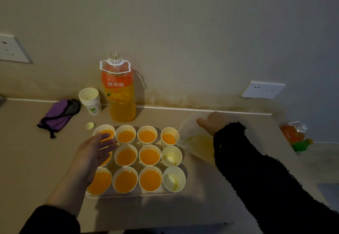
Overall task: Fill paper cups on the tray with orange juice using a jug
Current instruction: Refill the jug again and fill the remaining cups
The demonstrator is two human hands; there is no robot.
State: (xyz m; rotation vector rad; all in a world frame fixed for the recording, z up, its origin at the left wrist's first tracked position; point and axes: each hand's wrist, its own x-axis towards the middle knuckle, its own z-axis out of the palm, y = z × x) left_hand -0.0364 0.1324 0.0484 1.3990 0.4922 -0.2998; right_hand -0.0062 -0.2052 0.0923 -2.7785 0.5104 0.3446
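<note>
On my feed the tray (128, 195) sits mid-table (220, 188) with twelve paper cups in three rows of four. I count ten holding orange juice: the whole far row, and the first three of the middle and near rows. The middle row's leftmost cup is mostly hidden under the left hand (95, 149), with only an orange edge showing. That hand is open, fingers straight and spread, lying over the cups at the tray's 9 to 10 o'clock side; I cannot tell whether it touches their rims.

The right hand (212, 122) grips the jug (194, 142) just off the tray at 2 o'clock. The jug is tipped left, its lip against the corner cup (168, 138) at 1 o'clock, which already has juice in it. I cannot make out a stream in this dim light.

Two cups are left, I judge: the empty cup at 3 o'clock (171, 155) and the empty cup at 5 o'clock (174, 178), both bare white inside. The jug shows only a little pale juice low in its body, so it may want topping up from the open bottle (119, 94) at 11 o'clock, whose cap (90, 125) lies just beside the tray's far-left corner
</note>
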